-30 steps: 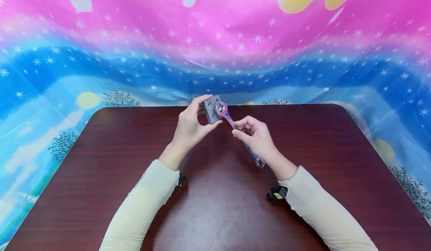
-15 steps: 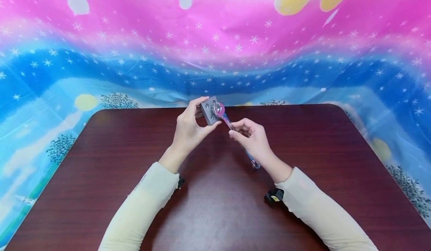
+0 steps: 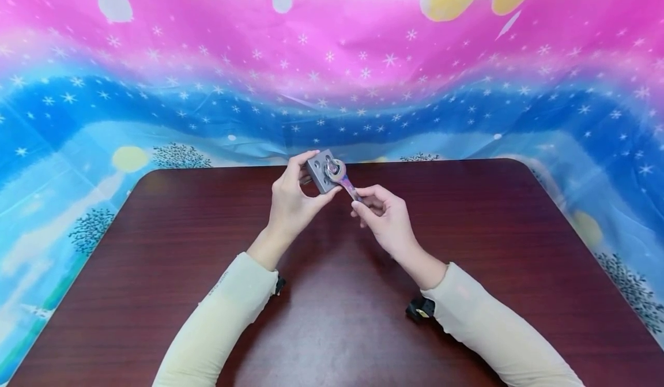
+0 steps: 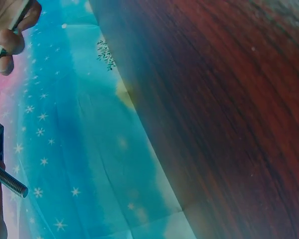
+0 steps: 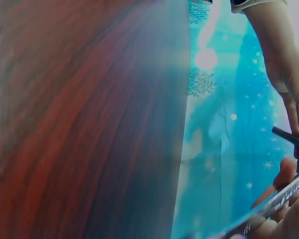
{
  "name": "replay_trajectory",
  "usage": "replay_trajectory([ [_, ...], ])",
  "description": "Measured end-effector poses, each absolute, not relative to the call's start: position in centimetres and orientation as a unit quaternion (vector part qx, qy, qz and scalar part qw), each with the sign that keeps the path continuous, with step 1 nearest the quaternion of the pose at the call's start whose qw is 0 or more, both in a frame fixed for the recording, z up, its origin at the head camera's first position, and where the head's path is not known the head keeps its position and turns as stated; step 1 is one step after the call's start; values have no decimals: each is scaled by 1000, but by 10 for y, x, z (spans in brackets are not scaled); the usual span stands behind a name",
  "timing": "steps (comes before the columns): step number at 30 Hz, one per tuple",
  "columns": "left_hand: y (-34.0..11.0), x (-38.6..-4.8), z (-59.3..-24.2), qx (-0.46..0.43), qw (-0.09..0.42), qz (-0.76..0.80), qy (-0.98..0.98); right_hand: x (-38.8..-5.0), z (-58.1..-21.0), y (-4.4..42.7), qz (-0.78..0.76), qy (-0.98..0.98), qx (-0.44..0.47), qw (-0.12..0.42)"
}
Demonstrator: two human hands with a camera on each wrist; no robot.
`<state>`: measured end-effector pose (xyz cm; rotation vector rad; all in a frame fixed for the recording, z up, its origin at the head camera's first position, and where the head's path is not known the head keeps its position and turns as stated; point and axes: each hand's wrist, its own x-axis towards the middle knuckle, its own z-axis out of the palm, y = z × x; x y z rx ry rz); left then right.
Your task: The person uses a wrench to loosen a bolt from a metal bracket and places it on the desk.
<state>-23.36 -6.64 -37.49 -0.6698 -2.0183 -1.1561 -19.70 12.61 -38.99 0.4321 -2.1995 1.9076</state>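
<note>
My left hand (image 3: 293,199) holds a grey block (image 3: 323,173) with several holes between thumb and fingers, above the table's far edge. In the left wrist view a threaded bolt (image 4: 10,182) sticks out from the block's back; it also shows in the right wrist view as a dark rod (image 5: 287,136). A shiny, multicoloured wrench (image 3: 350,187) has its ring end at the bolt head on the block's face. My right hand (image 3: 389,217) pinches the wrench handle between thumb and fingers; part of the handle is hidden behind that hand.
Below the hands lies the dark red wooden table (image 3: 321,318). A pink and blue patterned cloth (image 3: 332,75) hangs behind and beside it. Black wrist devices sit at both cuffs, the right one (image 3: 419,308) plainly visible.
The block and both hands have shifted slightly left in the head view. The wrench has turned a little, and its lower end has gone from sight behind my right hand.
</note>
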Motion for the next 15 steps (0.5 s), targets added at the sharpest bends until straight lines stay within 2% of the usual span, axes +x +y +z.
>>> replay_trajectory([
  [9, -64, -230, -372, -268, 363, -439, -777, -197, -389, 128, 626, -758, 147, 108],
  [12, -66, -231, -371, -279, 349, -441, -778, -199, -389, 129, 630, -756, 149, 101],
  [15, -72, -232, -368, -294, 313, -455, -780, -205, -389, 134, 635, -751, 157, 85],
])
